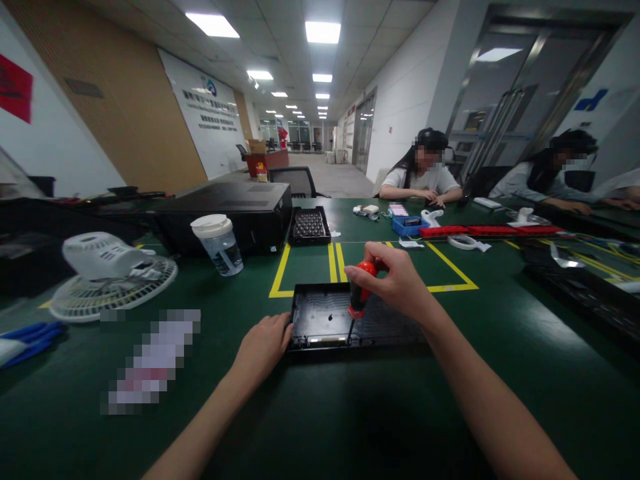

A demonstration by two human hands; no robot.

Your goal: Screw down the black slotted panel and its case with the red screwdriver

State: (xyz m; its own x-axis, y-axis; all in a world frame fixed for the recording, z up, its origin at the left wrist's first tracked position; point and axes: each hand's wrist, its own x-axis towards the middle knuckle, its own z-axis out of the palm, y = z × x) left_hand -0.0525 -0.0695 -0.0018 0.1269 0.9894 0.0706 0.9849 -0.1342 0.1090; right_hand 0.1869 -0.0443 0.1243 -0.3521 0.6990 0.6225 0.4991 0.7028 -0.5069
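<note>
A shallow black casing (320, 303) with raised edges lies on the green table in front of me. Its left edge is held by my left hand (265, 343), whose fingers are closed around the side. Above the casing, my right hand (395, 273) is wrapped round the red and black handle of a screwdriver (357, 297). The screwdriver points down, its shaft near upright, with the tip at the casing's near edge. A pale strip (327, 341) lies along that edge, left of the tip. My right wrist hides the casing's right end.
To the left are a white fan (105, 257), a lidded clear cup (220, 247) and a big black box (225, 213). A tray of screws or small parts (309, 225) sits behind. Further back are a blue bin (407, 225) and a red strip (490, 231). Co-workers sit back right.
</note>
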